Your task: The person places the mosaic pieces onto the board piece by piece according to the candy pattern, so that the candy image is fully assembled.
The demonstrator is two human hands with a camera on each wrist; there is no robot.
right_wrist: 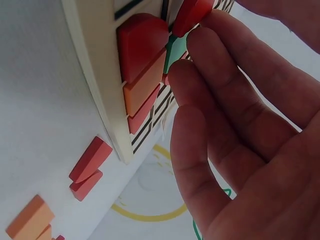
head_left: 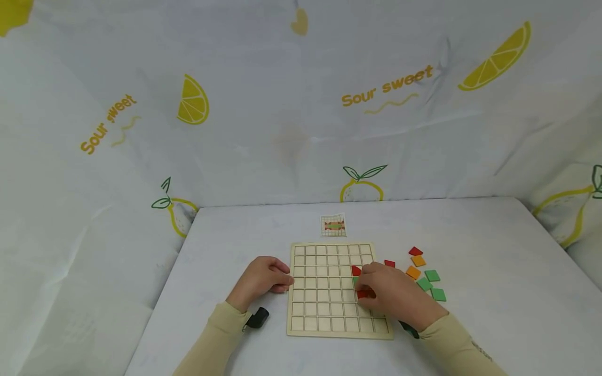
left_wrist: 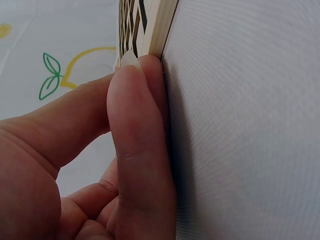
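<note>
A pale wooden grid board (head_left: 320,297) lies on the white table. At its left edge my left hand (head_left: 263,279) holds the rim, thumb and finger meeting there; the board's side edge (left_wrist: 162,25) shows by the fingertips in the left wrist view. Over the board's right columns, my right hand (head_left: 395,290) pinches a red tile (right_wrist: 192,15) at its fingertips. Beside that tile sit a green tile (right_wrist: 176,52), a red tile (right_wrist: 142,47), an orange tile (right_wrist: 145,82) and another red tile (right_wrist: 144,110) on the board. The right hand covers part of these from above.
Loose green tiles (head_left: 432,275), orange tiles (head_left: 418,260) and a red tile (head_left: 416,251) lie to the board's right. Behind the board stands a small pattern card (head_left: 333,226). White cloth with lemon prints (head_left: 282,104) hangs at the back.
</note>
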